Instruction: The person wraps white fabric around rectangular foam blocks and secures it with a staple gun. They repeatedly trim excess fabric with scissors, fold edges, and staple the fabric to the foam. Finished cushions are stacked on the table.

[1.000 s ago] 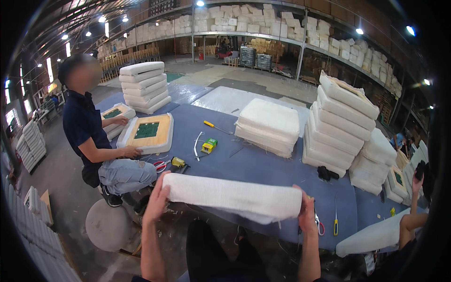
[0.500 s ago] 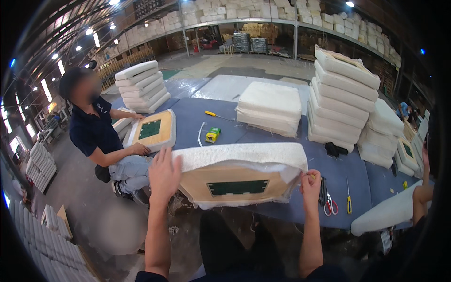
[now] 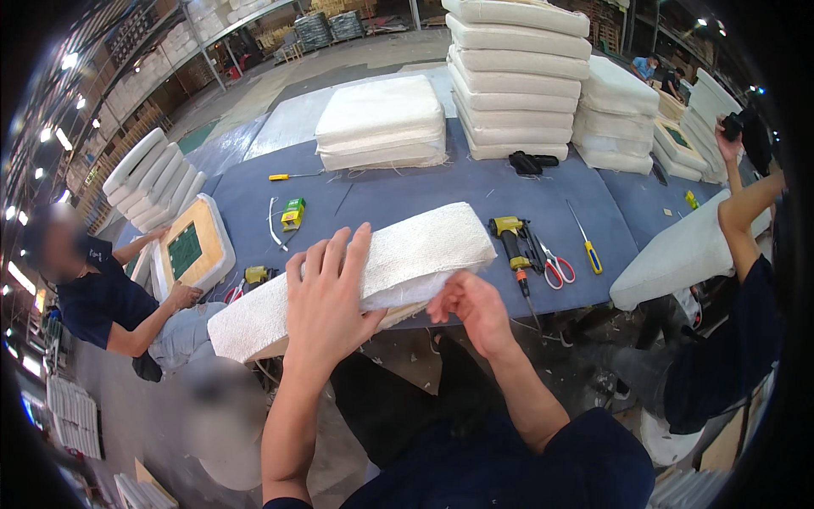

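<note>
A seat cushion (image 3: 424, 242) in white woven fabric stands tilted on its side at the table's near edge, its long side face upward. My left hand (image 3: 326, 301) clasps it across the middle, fingers over the far edge and thumb along the near one. Under the outer fabric, a thin white lining (image 3: 394, 295) shows. At the right end, my right hand (image 3: 475, 310) has its fingers curled at the loose fabric edge; the fingertips are partly hidden. Right of the cushion lie a yellow-and-black staple gun (image 3: 511, 242), red-handled scissors (image 3: 557, 270) and a yellow-handled screwdriver (image 3: 590, 254).
Cushions are piled in a low stack (image 3: 381, 127) and a tall stack (image 3: 517, 85) on the blue table (image 3: 390, 191). A green-and-yellow box (image 3: 292, 214) lies at left. One co-worker (image 3: 110, 288) handles a wood-backed cushion (image 3: 199, 242); another person (image 3: 721, 339) is at right.
The cushion has turned and tipped, so its wooden underside is mostly out of sight. My left hand has moved onto its middle. My view has swung right, and the staple gun now shows.
</note>
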`<state>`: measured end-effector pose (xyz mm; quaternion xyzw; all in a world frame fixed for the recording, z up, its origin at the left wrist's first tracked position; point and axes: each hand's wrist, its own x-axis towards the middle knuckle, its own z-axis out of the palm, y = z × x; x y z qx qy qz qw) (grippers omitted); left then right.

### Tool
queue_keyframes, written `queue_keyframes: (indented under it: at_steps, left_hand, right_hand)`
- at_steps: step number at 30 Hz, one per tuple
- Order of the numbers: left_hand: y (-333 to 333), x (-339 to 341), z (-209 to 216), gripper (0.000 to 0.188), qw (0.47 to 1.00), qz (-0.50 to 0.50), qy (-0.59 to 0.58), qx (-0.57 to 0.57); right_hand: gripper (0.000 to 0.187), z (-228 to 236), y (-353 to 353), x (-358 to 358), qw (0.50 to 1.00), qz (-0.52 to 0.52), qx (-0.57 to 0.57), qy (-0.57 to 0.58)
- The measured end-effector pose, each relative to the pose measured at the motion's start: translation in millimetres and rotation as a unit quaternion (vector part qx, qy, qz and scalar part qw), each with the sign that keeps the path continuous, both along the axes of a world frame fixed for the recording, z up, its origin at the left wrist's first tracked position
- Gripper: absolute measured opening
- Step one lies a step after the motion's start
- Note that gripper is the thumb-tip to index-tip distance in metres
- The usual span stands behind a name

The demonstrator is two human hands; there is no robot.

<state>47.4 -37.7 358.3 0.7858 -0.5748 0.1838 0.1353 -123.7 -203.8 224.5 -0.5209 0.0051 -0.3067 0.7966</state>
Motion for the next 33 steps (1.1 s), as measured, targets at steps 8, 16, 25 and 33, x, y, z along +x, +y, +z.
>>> queue_keyframes:
  at_steps: [8, 16, 25, 33]
  left_hand:
    - [-2, 20, 11, 0.117, 1.000, 0.021, -0.016, 0.016]
    - [-27, -2, 0, 0.110, 0.998, -0.066, -0.015, 0.011]
    - [-20, -4, -6, 0.106, 0.997, -0.073, 0.002, -0.015]
    - [-15, -2, -17, 0.102, 0.995, -0.095, 0.005, -0.021]
  right_hand:
    - [0.052, -5, 17, 36, 0.985, 0.087, -0.006, 0.146]
    - [0.051, -3, 22, 29, 0.956, -0.087, 0.266, -0.084]
    - [0.058, 17, 11, 48, 0.964, -0.177, 0.190, 0.063]
    - [0.070, -29, -7, 40, 0.988, -0.082, 0.131, -0.015]
